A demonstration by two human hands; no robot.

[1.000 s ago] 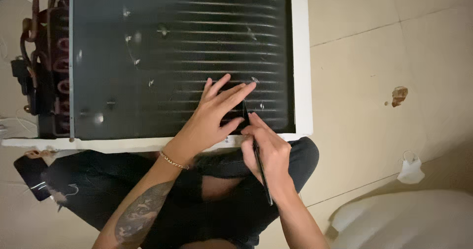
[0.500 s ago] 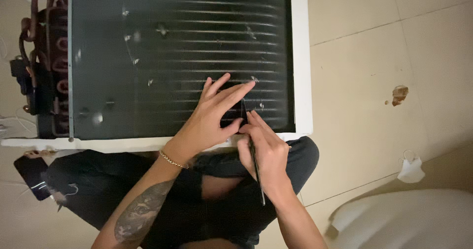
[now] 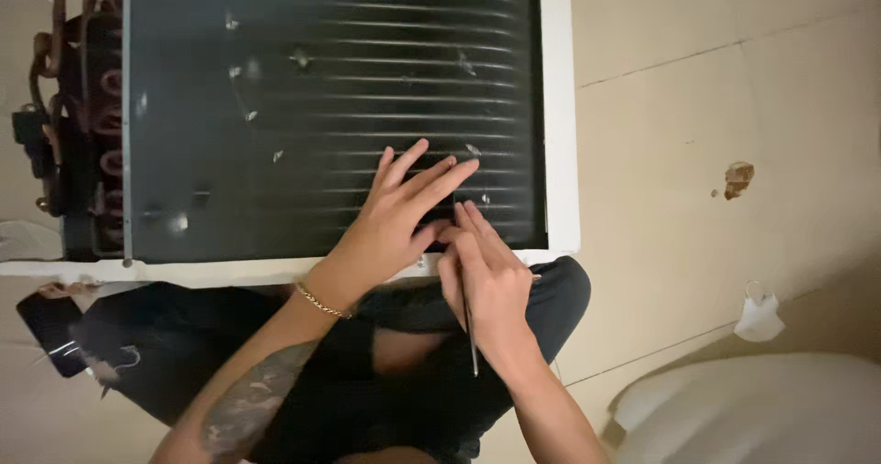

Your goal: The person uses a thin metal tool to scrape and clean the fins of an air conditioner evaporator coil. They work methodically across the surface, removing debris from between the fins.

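While my left hand (image 3: 396, 214) lies flat, fingers spread, on the dark finned metal coil (image 3: 330, 106) near its lower right corner, my right hand (image 3: 491, 285) pinches a thin dark metal pick (image 3: 470, 335). Best to keep the tip parallel to the fins, light strokes, so none bend further.

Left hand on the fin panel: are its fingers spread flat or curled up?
Spread flat: the left hand lies palm-down on the dark fin panel, fingers extended and fanned.

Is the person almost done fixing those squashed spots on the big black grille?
Not nearly, it seems. Around the hands the fins of the black finned coil look even. In hand: the left hand lies flat on the fins while the right hand works a thin tool at a spot near the lower right corner. Left: pale bent patches across the upper and lower left areas.
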